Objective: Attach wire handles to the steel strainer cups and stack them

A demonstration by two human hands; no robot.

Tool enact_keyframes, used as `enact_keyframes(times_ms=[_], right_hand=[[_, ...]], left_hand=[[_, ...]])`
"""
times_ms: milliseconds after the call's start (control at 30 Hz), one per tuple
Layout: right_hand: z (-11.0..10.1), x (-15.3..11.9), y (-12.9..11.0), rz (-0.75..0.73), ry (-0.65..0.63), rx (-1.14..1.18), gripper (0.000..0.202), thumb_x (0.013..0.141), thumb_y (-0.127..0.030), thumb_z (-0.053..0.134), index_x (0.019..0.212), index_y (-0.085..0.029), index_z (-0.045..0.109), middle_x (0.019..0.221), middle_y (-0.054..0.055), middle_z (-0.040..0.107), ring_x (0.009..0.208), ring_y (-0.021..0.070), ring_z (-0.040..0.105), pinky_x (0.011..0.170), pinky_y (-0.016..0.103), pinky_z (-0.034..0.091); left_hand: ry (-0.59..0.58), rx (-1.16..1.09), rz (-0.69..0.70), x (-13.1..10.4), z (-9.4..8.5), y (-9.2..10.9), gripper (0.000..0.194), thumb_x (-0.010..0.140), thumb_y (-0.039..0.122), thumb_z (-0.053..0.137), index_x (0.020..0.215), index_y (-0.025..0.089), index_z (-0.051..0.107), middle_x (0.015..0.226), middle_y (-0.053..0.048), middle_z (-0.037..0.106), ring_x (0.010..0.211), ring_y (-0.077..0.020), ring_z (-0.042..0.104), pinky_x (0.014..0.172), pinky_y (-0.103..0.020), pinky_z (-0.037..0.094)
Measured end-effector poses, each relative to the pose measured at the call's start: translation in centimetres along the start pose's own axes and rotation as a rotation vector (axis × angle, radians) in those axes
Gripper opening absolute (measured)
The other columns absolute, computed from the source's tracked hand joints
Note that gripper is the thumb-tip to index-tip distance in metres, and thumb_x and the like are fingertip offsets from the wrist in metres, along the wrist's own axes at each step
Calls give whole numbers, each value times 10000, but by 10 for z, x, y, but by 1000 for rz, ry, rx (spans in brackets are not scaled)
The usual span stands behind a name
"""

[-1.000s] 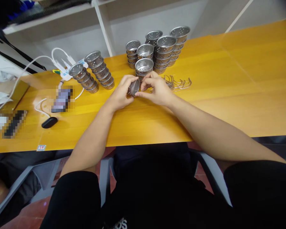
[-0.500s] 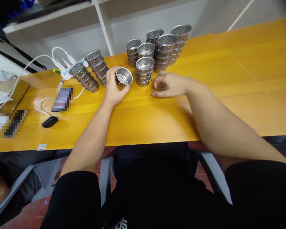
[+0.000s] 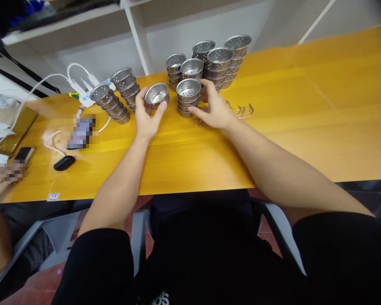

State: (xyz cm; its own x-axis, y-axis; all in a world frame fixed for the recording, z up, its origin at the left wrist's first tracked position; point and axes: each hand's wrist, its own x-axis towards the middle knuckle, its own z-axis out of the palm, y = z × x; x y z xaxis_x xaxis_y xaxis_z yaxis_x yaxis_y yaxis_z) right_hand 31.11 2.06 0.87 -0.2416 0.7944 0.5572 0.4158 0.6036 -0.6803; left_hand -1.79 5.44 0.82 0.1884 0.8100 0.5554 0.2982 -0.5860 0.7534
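Observation:
My left hand (image 3: 149, 118) is closed around a single perforated metal cup (image 3: 157, 95), its open side facing up. Just right of it, my right hand (image 3: 211, 106) has its thumb and fingers round the side of a short stack of the same cups (image 3: 188, 91) standing on the table. Several thin curved metal wires (image 3: 243, 111) lie on the table behind and beside my right hand, which partly covers them.
More cup stacks (image 3: 219, 59) stand behind my right hand, and two leaning ones (image 3: 102, 95) at the left. Further left are white cables, a phone (image 3: 81, 133) and a black oval object (image 3: 64, 163). Another person's hand (image 3: 3, 178) rests at the table's left edge.
My right hand has left the wires and moved onto the short stack. My left hand has tipped its cup more upright and shifted slightly left. Another person's hand has appeared at the far left.

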Motion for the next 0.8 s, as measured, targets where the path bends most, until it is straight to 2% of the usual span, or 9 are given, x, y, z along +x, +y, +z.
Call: enact_keyframes(times_ms=[100,267,367,600,800], right_hand=[[3,-2,-10,-34,-42,-9,1362,984,-1139,807,1980,-272,475,1636,242,819,1465,527,839,1370,775,669],[8,-9,-37,-74,-165,21,1260,996,-1105,812,1949,-321,559,1796,217,743,1573,523,775,1339,751,709],[10,-10,-47,-69,-184,31,1228,1003,-1062,845,1938,-315,574,1788,220,753,1514,519,801,1343,776,701],[7,-12,-46,-67,-194,27,1198,1040,-1010,855,1958,-305,545,1740,213,782,1405,494,861,1351,780,690],[8,-12,-52,-67,-197,5,1243,1053,-1007,839,2011,-302,479,1777,217,766,1491,520,830,1387,793,662]], left_hand=[[18,15,34,2,5,-4,1269,955,1246,641,1919,452,417,1839,-189,655,1777,-470,684,1525,-760,573],[3,49,70,0,7,-5,1277,956,1244,640,1933,464,377,1883,-182,633,1772,-472,696,1508,-726,597],[-16,57,103,-2,6,-3,1269,977,1223,645,1951,464,349,1909,-184,618,1770,-474,706,1507,-721,600],[-79,75,136,-3,8,-5,1215,1063,1164,591,2012,484,252,1957,-181,607,1821,-468,682,1526,-725,585],[-66,58,180,-3,17,-12,1204,1106,1134,549,2048,512,130,2038,-156,539,1898,-440,623,1575,-692,551]])
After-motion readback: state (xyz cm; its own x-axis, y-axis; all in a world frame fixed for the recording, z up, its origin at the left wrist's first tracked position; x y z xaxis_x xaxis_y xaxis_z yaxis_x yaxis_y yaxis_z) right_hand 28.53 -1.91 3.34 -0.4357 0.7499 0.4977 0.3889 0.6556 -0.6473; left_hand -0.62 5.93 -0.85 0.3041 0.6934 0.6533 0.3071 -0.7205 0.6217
